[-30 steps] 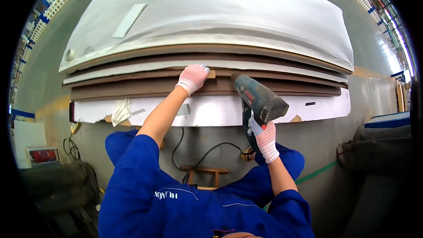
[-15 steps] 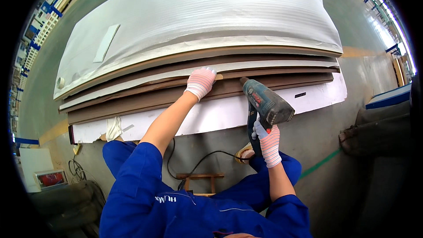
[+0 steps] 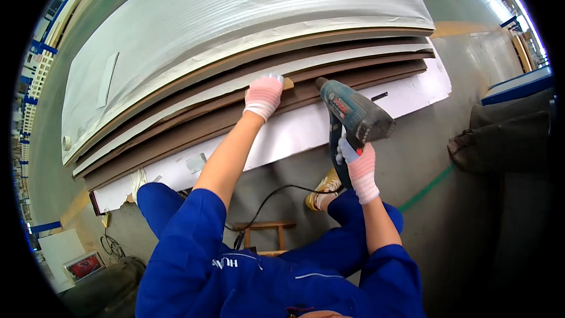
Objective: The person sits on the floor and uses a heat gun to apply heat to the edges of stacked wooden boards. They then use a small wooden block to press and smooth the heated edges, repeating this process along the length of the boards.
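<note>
In my right hand, gloved in pink-and-white stripes, the fingers wrap round the handle of a blue-grey heat gun. Its nozzle points at the long brown edge of a panel in a stack, with a small gap between them. My left hand, in a matching glove, is closed on a small flat tan wooden piece against that edge, left of the nozzle. The wooden piece is mostly hidden under the fingers. White foam sheeting covers the top panel.
Below the stack lies a white board. A tape roll and a pale strip rest on the foam at the left. A black cable runs past a wooden stool near my legs. Dark cloth hangs at the right.
The whole view has turned, so the stack now slants up to the right. Both hands keep their grips, and the heat gun's nozzle stays close to the panel edge.
</note>
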Demonstrator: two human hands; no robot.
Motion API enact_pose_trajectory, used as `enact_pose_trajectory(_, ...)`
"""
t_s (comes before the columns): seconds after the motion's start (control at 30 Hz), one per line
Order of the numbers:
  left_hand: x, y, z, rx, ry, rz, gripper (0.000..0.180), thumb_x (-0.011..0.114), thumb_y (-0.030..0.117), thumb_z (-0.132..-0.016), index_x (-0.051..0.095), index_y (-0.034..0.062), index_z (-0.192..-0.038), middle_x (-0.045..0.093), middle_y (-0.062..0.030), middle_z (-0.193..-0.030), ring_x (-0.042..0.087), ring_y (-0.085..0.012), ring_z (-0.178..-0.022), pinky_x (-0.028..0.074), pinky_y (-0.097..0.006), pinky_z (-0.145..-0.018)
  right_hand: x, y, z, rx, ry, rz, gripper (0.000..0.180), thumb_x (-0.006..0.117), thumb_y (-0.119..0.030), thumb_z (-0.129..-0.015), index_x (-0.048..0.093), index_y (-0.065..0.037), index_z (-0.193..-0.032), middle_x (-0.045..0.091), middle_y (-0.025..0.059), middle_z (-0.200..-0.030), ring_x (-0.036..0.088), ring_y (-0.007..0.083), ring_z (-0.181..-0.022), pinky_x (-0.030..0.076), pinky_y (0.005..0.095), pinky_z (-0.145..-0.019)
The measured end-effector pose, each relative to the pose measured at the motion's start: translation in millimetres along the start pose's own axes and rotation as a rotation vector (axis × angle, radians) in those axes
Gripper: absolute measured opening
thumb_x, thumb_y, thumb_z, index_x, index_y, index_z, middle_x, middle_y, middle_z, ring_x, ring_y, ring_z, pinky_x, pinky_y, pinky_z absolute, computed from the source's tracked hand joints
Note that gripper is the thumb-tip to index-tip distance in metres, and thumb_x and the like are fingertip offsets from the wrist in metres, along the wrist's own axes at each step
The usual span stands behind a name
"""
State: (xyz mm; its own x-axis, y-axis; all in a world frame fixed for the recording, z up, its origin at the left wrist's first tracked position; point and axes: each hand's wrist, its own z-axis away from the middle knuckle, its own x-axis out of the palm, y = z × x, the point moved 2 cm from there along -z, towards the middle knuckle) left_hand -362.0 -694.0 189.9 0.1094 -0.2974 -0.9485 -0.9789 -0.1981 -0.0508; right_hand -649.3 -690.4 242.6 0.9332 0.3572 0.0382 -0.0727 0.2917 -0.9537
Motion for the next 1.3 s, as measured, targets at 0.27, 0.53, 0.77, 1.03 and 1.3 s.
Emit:
enact_pose_trajectory(0.27,-8,-6,-7,-0.037,-0.165,0.042,0.01,0.059,0.009,-0.077,0.061,0.0086,-0.086,0.063,-0.0126,-0.087,0.062,-0.0275,-0.086,0.053,-0.039,-0.071,-1,-39,42,-0.028,-0.031,0.014,0.023,0.069,-0.013,-0.083,0.055,-0.003,-0.099,0.059,0.0026,-0.071,0.051,0.0086,-0.05,0.041,0.0238,-0.045)
enact_pose_trajectory(0.53,-2,-2,0,0.022,-0.08,0.002,0.009,0.054,0.01,-0.078,0.06,0.0079,-0.084,0.062,-0.0125,-0.084,0.062,-0.0291,-0.081,0.052,-0.041,-0.068,-6,-7,14,0.026,0.033,0.115,0.019,0.067,-0.007,-0.083,0.054,-0.001,-0.096,0.059,0.0036,-0.072,0.057,0.0107,-0.057,0.045,0.0251,-0.05)
enact_pose_trajectory(0.77,6,5,3,-0.045,-0.203,-0.125,0.008,0.053,0.012,-0.079,0.057,0.0089,-0.085,0.059,-0.0091,-0.079,0.062,-0.0246,-0.076,0.05,-0.037,-0.061,-31,-27,-7,0.003,-0.031,0.062,0.007,0.062,-0.004,-0.083,0.057,-0.001,-0.086,0.06,0.0057,-0.07,0.058,0.0124,-0.058,0.047,0.025,-0.054)
enact_pose_trajectory(1.03,-2,19,-12,-0.054,-0.158,-0.075,0.022,0.053,0.013,-0.079,0.061,0.0073,-0.099,0.062,-0.0097,-0.086,0.061,-0.025,-0.081,0.049,-0.038,-0.068,-61,-51,-69,0.001,-0.147,-0.016,0.011,0.061,-0.006,-0.085,0.053,-0.001,-0.091,0.059,0.0066,-0.072,0.058,0.0137,-0.061,0.048,0.0262,-0.057)
enact_pose_trajectory(1.3,16,107,-88,-0.042,-0.192,-0.024,0.022,0.051,0.012,-0.08,0.06,0.0063,-0.099,0.062,-0.0088,-0.087,0.062,-0.0248,-0.079,0.05,-0.037,-0.064,-152,-27,-82,0.037,-0.18,0.019,0.017,0.062,0.002,-0.084,0.052,-0.004,-0.096,0.058,0.0037,-0.077,0.057,0.0098,-0.061,0.048,0.0237,-0.056)
